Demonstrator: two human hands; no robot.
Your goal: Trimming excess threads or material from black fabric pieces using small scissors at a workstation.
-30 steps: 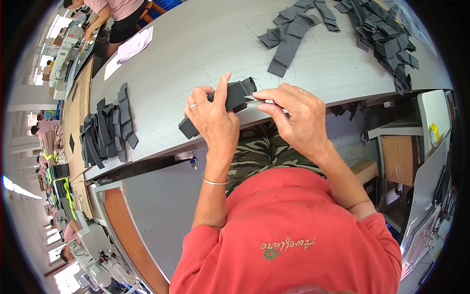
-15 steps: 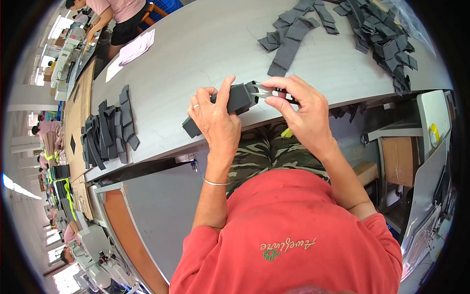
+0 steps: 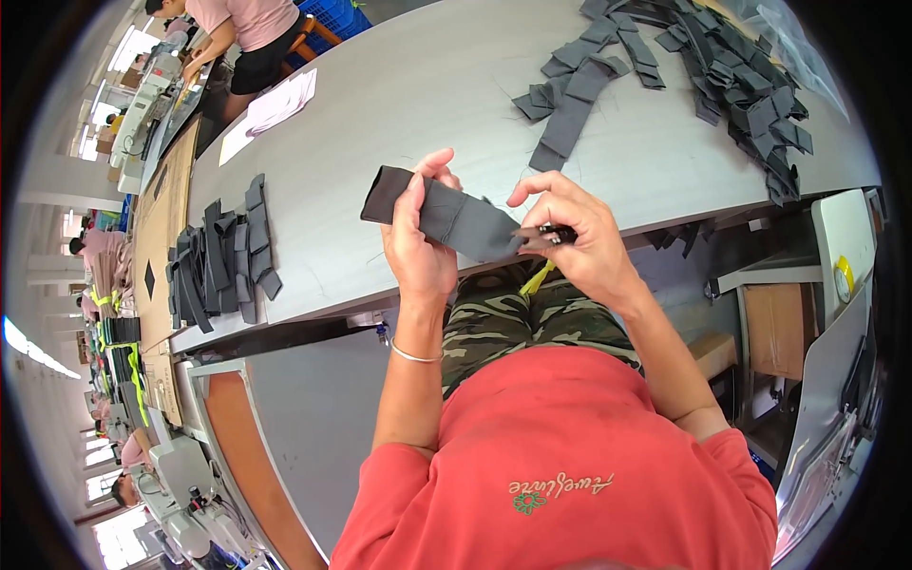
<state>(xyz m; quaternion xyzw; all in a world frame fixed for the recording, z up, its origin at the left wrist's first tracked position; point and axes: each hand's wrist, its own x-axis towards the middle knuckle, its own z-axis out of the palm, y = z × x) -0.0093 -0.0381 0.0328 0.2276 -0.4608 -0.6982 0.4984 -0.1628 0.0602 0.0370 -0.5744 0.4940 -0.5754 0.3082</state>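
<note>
My left hand [image 3: 425,258] grips a dark grey folded fabric strip [image 3: 464,220] over the near edge of the table, its thumb across the cloth. The strip slants down to the right, and its squared end points left. In my right hand [image 3: 597,249] is a pair of small black thread snips [image 3: 553,235], with the fingers closed round it and the index finger lifted. The snips' tip is at the right end of the strip; the blades are blurred, so I cannot tell whether they touch the cloth. A yellow ribbon [image 3: 539,276] hangs just under the snips.
A bundle of grey strips [image 3: 223,252] lies at the table's left, with more strips [image 3: 570,114] and a large heap [image 3: 746,90] at the far right. White papers [image 3: 275,103] lie at far left. Beyond the table, a person in pink [image 3: 249,24] works near sewing machines.
The strip has been turned and spread flatter, its squared end swung up to the left. My left hand has rolled round it. My right hand has come lower with the snips.
</note>
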